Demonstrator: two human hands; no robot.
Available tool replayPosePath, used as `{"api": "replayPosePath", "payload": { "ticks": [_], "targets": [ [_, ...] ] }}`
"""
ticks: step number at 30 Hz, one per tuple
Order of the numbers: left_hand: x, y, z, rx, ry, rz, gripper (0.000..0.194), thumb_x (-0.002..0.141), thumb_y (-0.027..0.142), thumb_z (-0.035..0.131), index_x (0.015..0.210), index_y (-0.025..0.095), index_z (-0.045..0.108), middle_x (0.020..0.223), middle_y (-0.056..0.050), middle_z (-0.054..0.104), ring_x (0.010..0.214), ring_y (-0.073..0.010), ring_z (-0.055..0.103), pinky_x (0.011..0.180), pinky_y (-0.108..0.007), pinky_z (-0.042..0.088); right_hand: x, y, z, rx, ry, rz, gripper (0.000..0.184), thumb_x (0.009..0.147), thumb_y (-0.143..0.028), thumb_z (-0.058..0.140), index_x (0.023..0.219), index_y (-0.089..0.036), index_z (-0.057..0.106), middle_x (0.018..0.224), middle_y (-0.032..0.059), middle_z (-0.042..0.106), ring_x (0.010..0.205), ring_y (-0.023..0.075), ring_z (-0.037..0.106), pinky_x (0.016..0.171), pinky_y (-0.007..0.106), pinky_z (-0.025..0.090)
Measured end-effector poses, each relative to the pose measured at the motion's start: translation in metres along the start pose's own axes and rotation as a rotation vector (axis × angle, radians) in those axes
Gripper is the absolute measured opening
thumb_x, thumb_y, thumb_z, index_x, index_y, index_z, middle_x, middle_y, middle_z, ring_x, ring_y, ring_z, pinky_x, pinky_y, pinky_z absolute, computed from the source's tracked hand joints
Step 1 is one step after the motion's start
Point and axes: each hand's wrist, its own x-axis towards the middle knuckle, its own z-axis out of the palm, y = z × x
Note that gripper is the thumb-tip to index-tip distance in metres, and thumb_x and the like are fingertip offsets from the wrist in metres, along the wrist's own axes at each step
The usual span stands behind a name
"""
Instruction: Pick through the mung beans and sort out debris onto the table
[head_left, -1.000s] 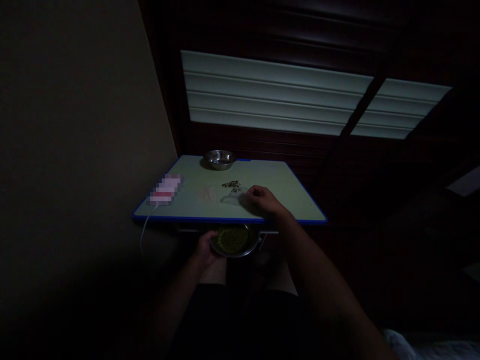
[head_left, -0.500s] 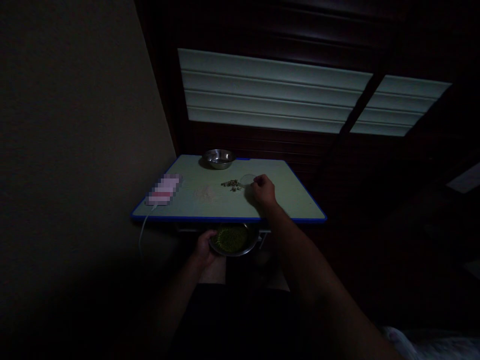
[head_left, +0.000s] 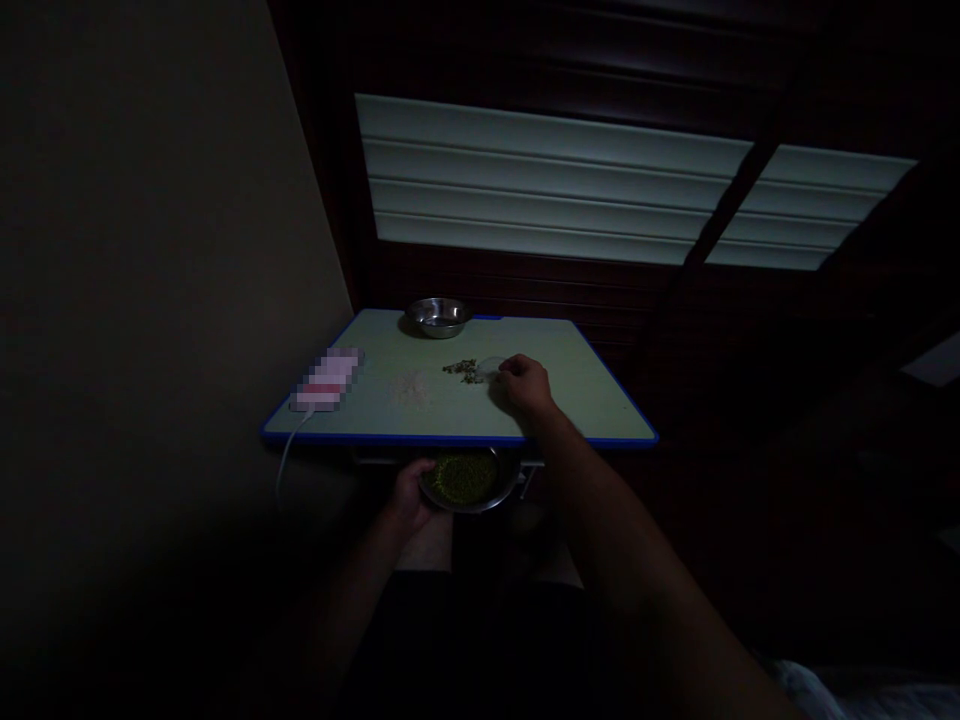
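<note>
Below the table's front edge, my left hand is closed on the left rim of a metal bowl holding many small green grains, perhaps mung beans. Over the table, my right hand pinches the right side of a clear round disc, thin and see-through. The disc's left edge is at a small pile of brown-green bits on the tabletop. Whether the disc touches the table is hard to tell in the dim light.
A second metal bowl stands at the back of the pale, blue-edged table. A faint whitish patch lies left of the pile. A blurred-out phone with a white cable is at the left, near the wall.
My right hand has moved slightly left and down with the disc, which is now closer to the pile. My left hand and the bowl stay in place.
</note>
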Motion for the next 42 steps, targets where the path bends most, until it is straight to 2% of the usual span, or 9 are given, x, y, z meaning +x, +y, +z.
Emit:
{"api": "replayPosePath", "payload": {
  "ticks": [3,10,19,27,32,42],
  "targets": [
    [0.0022,-0.0005,-0.0017,-0.013,0.002,-0.003,0.025,0.065,0.013,0.058,0.086,0.007,0.070,0.079,-0.015,0.075,0.082,-0.0306,0.072,0.082,-0.047,0.057,0.0012,0.0010,0.0008,0.036,-0.013,0.015,0.009,0.068,-0.022,0.057,0.075,-0.020,0.062,0.076,0.0012,0.067,0.072,0.0152,0.059,0.073,0.027,0.047],
    [0.0005,0.0010,0.0004,0.001,0.006,-0.015,0.024,0.065,0.014,0.057,0.085,0.010,0.071,0.073,-0.012,0.075,0.079,-0.0302,0.072,0.081,-0.048,0.058,-0.0003,-0.0018,-0.0030,-0.034,0.095,0.023,0.014,0.070,-0.022,0.053,0.079,-0.021,0.063,0.080,0.0025,0.067,0.076,0.0163,0.058,0.076,0.029,0.046],
    [0.0005,0.0002,0.0016,0.017,0.007,-0.005,0.022,0.067,0.014,0.056,0.083,0.009,0.070,0.074,-0.013,0.075,0.077,-0.0292,0.072,0.078,-0.047,0.058,-0.0033,-0.0044,-0.0015,0.011,-0.006,0.011,0.011,0.068,-0.022,0.054,0.074,-0.020,0.062,0.073,0.0004,0.066,0.072,0.0151,0.059,0.073,0.027,0.046],
    [-0.0015,0.0018,0.0025,0.032,0.009,-0.026,0.022,0.067,0.015,0.055,0.082,0.011,0.071,0.073,-0.011,0.075,0.078,-0.0297,0.072,0.079,-0.049,0.058,-0.0005,-0.0008,-0.0001,0.042,0.013,0.016,0.010,0.069,-0.025,0.052,0.072,-0.020,0.061,0.070,-0.0002,0.065,0.069,0.0146,0.059,0.070,0.027,0.046],
    [-0.0029,0.0019,0.0047,0.042,0.028,0.001,0.018,0.067,0.014,0.056,0.077,0.010,0.070,0.071,-0.011,0.074,0.077,-0.0277,0.072,0.081,-0.045,0.057,-0.0008,-0.0011,0.0002,0.039,0.008,0.010,0.011,0.070,-0.028,0.052,0.070,-0.020,0.060,0.067,-0.0006,0.063,0.068,0.0145,0.058,0.067,0.026,0.045],
    [-0.0009,0.0015,0.0039,0.022,0.023,-0.010,0.018,0.067,0.014,0.056,0.079,0.011,0.070,0.074,-0.012,0.075,0.081,-0.0294,0.072,0.083,-0.047,0.057,-0.0006,-0.0016,0.0003,0.064,-0.012,0.019,0.010,0.070,-0.026,0.052,0.069,-0.020,0.059,0.066,-0.0006,0.064,0.066,0.0139,0.058,0.064,0.025,0.043]
  ]
}}
